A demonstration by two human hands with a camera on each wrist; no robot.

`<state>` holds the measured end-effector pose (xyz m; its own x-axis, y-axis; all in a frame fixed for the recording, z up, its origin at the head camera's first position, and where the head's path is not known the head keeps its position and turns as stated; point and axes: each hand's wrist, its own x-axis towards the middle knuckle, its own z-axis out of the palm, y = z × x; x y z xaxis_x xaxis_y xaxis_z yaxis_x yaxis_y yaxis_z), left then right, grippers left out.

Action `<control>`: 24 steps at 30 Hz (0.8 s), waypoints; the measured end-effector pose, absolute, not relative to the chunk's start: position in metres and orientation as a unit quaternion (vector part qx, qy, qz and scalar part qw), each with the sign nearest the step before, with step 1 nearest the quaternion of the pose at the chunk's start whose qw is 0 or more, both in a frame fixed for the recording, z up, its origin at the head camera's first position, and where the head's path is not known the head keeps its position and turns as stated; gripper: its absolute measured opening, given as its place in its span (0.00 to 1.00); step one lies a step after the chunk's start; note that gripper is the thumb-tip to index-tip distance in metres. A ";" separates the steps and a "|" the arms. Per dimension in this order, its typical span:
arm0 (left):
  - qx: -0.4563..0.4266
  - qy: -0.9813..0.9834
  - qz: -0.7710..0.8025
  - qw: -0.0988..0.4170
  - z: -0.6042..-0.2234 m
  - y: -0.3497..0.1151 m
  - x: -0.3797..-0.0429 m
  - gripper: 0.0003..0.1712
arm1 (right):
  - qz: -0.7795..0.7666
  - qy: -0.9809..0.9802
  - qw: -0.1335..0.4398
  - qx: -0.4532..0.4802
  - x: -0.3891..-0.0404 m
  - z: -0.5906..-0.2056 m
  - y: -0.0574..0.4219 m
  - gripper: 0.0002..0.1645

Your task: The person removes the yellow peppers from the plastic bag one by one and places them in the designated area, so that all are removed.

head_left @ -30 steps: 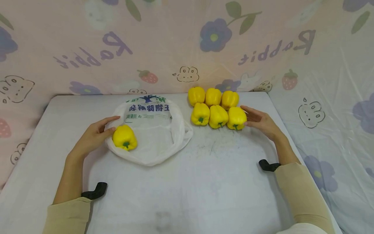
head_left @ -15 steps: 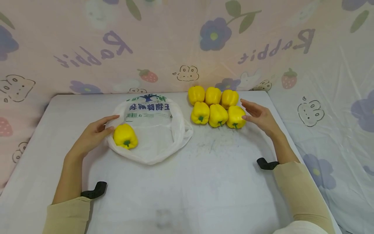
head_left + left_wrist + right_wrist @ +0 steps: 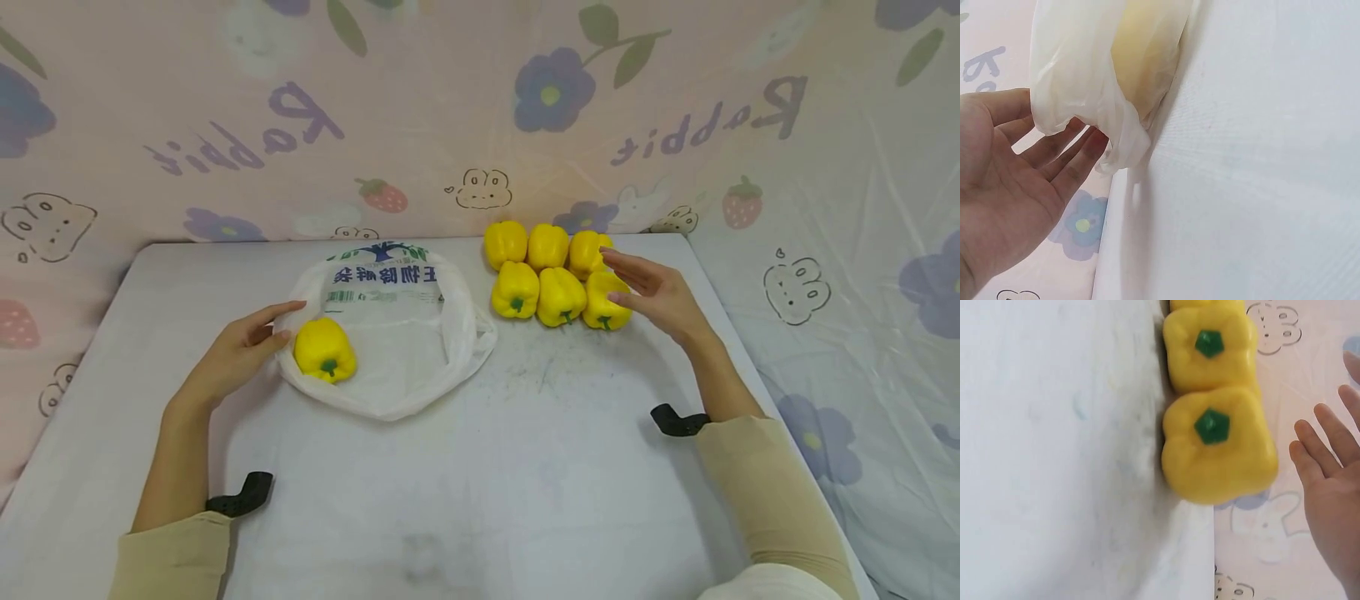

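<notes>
My left hand (image 3: 234, 357) grips the left rim of a white plastic bag (image 3: 386, 354) whose mouth is spread wide. Inside the bag, by that rim, sits a yellow bell pepper (image 3: 325, 352) with a green stem. From the left wrist, fingers (image 3: 1075, 165) show hooked under the bag's folded edge, and the pepper glows through the plastic. My right hand (image 3: 658, 302), fingers extended and thumb apart, hovers at the front right pepper (image 3: 604, 310) of a two-row group and partly covers it in the head view. The right wrist view shows the palm beside that pepper, with a gap between.
The other peppers, such as the front middle pepper (image 3: 561, 297), stand packed together near the table's back edge, right of the bag. A patterned cloth (image 3: 480, 100) hangs behind the white table (image 3: 480, 492).
My right hand has drawn off the side of the front right pepper, lifting and shifting left over it. My left hand keeps its hold on the bag, with the pepper inside shifting slightly right.
</notes>
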<state>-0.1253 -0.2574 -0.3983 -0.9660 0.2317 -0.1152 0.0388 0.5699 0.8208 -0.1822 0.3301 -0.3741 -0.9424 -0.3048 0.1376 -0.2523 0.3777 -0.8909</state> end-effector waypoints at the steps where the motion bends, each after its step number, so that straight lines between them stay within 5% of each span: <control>1: 0.078 0.882 0.453 0.103 -0.398 -0.258 -0.124 0.28 | -0.536 0.826 0.025 -0.173 -0.182 -0.373 0.327 0.35; 24: 0.090 0.895 0.424 0.104 -0.399 -0.259 -0.121 0.27 | -0.566 0.774 0.075 -0.274 -0.184 -0.365 0.236 0.35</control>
<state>-0.1210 -0.2589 -0.3989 -0.9619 0.2503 -0.1100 0.0736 0.6247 0.7774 -0.1836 0.2356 -0.3650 -0.8389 -0.5086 0.1937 -0.3387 0.2094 -0.9173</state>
